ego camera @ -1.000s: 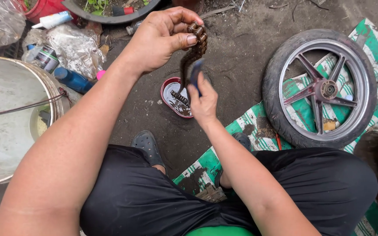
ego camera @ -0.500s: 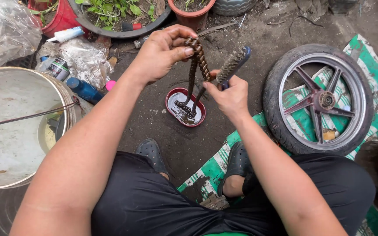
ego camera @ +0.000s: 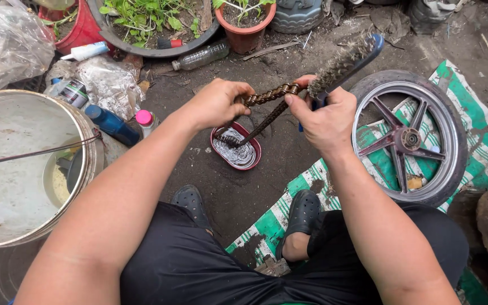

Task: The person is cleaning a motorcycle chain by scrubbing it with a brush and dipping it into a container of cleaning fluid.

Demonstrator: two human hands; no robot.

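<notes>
the left hand (ego camera: 217, 103) is clamped on one end of the chain (ego camera: 266, 96); the right hand (ego camera: 326, 116) grips the other end with the thumb and also holds the brush (ego camera: 343, 59) by its blue handle. the chain is stretched nearly level between the two hands, and a loop of it hangs down into the red bowl (ego camera: 237, 148) just below them. half a second earlier the chain hung almost upright from the left hand above the bowl; it now runs sideways, and the hands have spread apart. the brush, earlier tilted close beside the chain, now points up and away to the right, bristles upward. the bowl holds a grey liquid and sits on the ground below and between the hands. the wheel (ego camera: 408, 138) lies flat to the right of the right hand, on a green striped mat (ego camera: 484, 149). a bucket (ego camera: 26, 166) stands left of the left arm, with a blue bottle (ego camera: 111, 125) between it and the bowl.
</notes>
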